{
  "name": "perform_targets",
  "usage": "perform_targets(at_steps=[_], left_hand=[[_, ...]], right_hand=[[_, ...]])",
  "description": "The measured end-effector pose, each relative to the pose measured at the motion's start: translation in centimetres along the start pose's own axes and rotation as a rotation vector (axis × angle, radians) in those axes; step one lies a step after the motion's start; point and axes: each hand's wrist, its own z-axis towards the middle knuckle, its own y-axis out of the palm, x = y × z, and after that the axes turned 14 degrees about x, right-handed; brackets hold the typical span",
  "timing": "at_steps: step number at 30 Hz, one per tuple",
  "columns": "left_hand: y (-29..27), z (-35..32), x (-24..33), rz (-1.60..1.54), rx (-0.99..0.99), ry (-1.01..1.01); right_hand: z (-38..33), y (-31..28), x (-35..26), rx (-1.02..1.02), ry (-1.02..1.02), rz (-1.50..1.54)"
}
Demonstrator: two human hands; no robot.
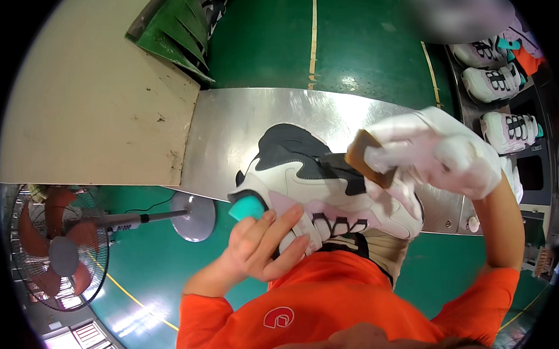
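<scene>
A sneaker (329, 188) in white, pale pink and black lies on its side at the near edge of the metal tabletop. Its dark sole faces away from me, with the toe to the right. Teal material shows at the collar, by the heel. My bare left hand (266, 242) grips the shoe at its opening and tongue. In a white glove, my right hand (429, 154) holds a brown flat block (366, 159) with a dark strip reaching left along the sole's edge. Motion blurs the glove, and I cannot make out the block's exact kind.
On a rack at the right stand several similar sneakers (493, 83). A beige panel (98, 94) with a green flap curtain (176, 36) borders the metal tabletop (228, 127) on the left. A pedestal fan (63, 250) stands at the lower left on the green floor (147, 265).
</scene>
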Motion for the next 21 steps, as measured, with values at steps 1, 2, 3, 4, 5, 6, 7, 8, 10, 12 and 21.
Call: perform_targets(at_steps=[1, 2, 3, 4, 5, 6, 7, 8, 10, 12, 21], left_hand=[[0.1, -0.6, 0.2, 0.002, 0.001, -0.041], [0.2, -0.9, 0.2, -0.016, -0.003, -0.066], [0.2, -1.1, 0.2, -0.031, -0.007, -0.087], [0.3, -1.3, 0.3, -0.047, -0.012, -0.108], [0.3, -1.6, 0.5, -0.012, 0.0, -0.099], [0.3, -1.7, 0.5, -0.021, -0.023, -0.101], [0.2, -1.5, 0.4, -0.03, -0.046, -0.103], [0.1, -1.4, 0.4, -0.04, -0.068, -0.106], [0.2, -1.2, 0.2, -0.092, -0.073, -0.125], [0.2, -1.1, 0.2, -0.128, -0.081, -0.138], [0.2, -0.9, 0.3, -0.137, -0.075, -0.142]], right_hand=[[0.0, 0.5, 0.1, 0.062, -0.004, -0.047], [-0.2, 0.7, 0.3, 0.082, -0.006, -0.021], [-0.7, 0.4, 0.7, 0.099, -0.013, 0.004], [-1.3, 0.1, 0.9, 0.116, -0.02, 0.03], [-1.7, 0.0, 0.8, 0.134, 0.009, 0.045], [-2.0, -0.1, 0.7, 0.147, 0.035, 0.063], [-2.3, -0.1, 0.3, 0.162, 0.098, 0.071], [-2.5, -0.3, 0.6, 0.145, 0.088, 0.13], [-2.9, -0.6, 1.2, 0.111, 0.065, 0.25], [-3.5, -0.1, 0.7, 0.166, 0.07, 0.216], [-5.9, 1.0, -0.9, 0.442, 0.263, -0.203]])
